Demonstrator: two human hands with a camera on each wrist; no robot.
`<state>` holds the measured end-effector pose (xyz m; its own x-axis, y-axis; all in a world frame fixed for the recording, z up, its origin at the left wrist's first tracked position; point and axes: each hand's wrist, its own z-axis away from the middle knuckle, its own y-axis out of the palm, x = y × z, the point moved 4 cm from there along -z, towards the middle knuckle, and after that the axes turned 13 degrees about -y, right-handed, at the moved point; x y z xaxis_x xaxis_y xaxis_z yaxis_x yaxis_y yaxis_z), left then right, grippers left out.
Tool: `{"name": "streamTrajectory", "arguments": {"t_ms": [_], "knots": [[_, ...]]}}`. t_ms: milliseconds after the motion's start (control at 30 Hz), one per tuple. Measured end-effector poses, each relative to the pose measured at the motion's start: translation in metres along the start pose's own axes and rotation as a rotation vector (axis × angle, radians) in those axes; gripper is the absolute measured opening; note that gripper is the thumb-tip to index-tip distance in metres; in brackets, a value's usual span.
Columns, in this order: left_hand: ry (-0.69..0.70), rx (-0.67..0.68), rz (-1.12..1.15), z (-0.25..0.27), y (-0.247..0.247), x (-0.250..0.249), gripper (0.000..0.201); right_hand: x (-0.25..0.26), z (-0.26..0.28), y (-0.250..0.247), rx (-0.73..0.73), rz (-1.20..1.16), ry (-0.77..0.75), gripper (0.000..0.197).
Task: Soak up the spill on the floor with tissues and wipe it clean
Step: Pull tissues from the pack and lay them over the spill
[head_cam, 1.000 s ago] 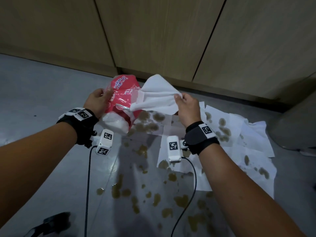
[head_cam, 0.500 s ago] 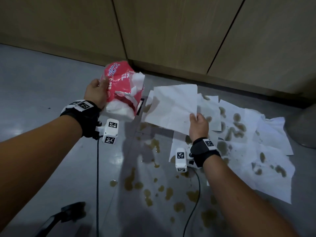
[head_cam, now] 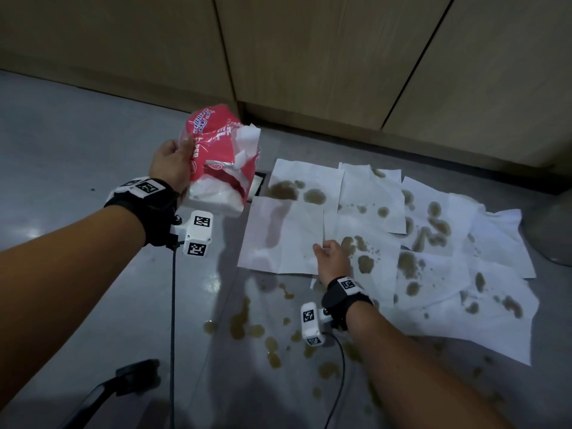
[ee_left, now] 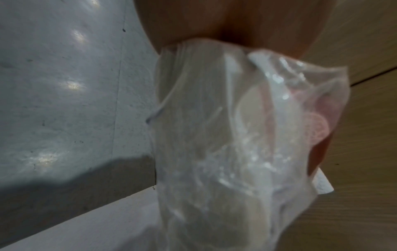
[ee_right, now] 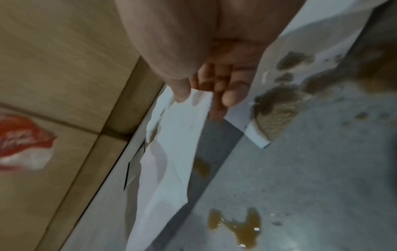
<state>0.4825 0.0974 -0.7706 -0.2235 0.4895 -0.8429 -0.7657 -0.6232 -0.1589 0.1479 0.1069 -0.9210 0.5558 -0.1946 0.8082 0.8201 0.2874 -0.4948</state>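
A red and clear plastic tissue pack (head_cam: pixel 216 162) hangs above the floor, gripped at its left side by my left hand (head_cam: pixel 171 162); it fills the left wrist view (ee_left: pixel 225 135). A fresh white tissue (head_cam: pixel 278 239) lies flat on the grey floor, left of several brown-stained tissues (head_cam: pixel 433 243). My right hand (head_cam: pixel 331 258) is at the fresh tissue's lower right corner. In the right wrist view its thumb and curled fingers (ee_right: pixel 232 98) pinch the tissue's edge (ee_right: pixel 171 152). Brown spill puddles (head_cam: pixel 244 320) lie uncovered on the floor nearer me, also in the right wrist view (ee_right: pixel 236 225).
Wooden cabinet doors (head_cam: pixel 309 72) line the far side of the floor. A grey rounded base (head_cam: pixel 551 230) stands at the right edge. A black object (head_cam: pixel 133 376) lies at the lower left. A small floor hatch (head_cam: pixel 258 184) sits below the pack. Cables hang from both wrists.
My right hand has carried the fresh tissue down from beside the pack and spread it on the floor left of the stained sheets. The left hand still holds the pack up.
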Motion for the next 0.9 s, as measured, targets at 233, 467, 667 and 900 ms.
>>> {"name": "streamTrajectory", "arguments": {"t_ms": [233, 467, 667, 900], "knots": [[-0.001, 0.007, -0.07, 0.003, 0.011, 0.0, 0.033, 0.031, 0.014, 0.033, 0.122, 0.772, -0.578, 0.063], [0.032, 0.067, -0.11, 0.01, 0.028, -0.004, 0.068, 0.008, -0.001, 0.087, 0.514, 0.935, -0.563, 0.067], [0.011, 0.071, -0.138, 0.011, 0.031, 0.003, 0.054, 0.014, -0.006, 0.077, 0.531, 0.855, -0.552, 0.072], [0.017, 0.041, -0.219, 0.019, 0.037, 0.01, 0.036, 0.103, -0.011, 0.005, 0.029, 0.161, -0.593, 0.038]]}}
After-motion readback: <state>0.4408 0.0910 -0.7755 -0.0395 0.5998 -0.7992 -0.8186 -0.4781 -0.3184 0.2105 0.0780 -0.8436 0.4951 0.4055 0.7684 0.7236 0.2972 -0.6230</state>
